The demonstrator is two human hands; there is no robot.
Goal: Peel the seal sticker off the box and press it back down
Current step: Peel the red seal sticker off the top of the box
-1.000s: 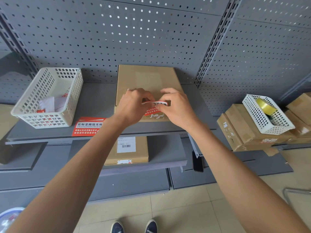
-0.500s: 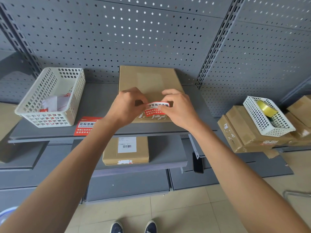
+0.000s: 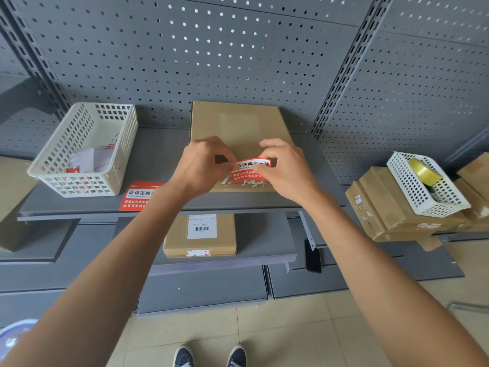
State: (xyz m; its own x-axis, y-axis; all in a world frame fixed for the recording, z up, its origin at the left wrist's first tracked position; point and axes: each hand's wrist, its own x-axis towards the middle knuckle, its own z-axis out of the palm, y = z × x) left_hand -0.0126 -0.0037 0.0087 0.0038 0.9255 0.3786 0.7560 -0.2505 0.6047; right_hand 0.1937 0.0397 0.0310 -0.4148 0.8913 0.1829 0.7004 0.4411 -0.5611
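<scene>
in the middle of the frame a flat brown box (image 3: 239,133) lies on a grey shelf (image 3: 158,154). both hands are at the near edge of the box, and between them is the red and white seal sticker (image 3: 250,169).

the left hand (image 3: 203,165) pinches the left end of the sticker with its fingertips. the right hand (image 3: 287,169) pinches the right end the same way. the other fingers are curled in.

a second ago the sticker was held up on its edge, so it looked like a thin strip. half a second ago it began to tip over. now its printed face is turned up, so the words can be read, and it sits low over the front of the box. below it there are torn white bits on the cardboard, where a sticker seems to have been pulled away.

i think this means the peeling part is done and the hands are putting the sticker back. i cannot tell if it is touching the box yet or is just above it. it has not been pressed flat yet, because both hands are pinching its ends.

at the left of the frame there is a white basket (image 3: 82,149) with papers in it, and just beside it another red sticker (image 3: 139,194) lies on the shelf. a smaller box (image 3: 199,235) sits on the shelf below.
</scene>
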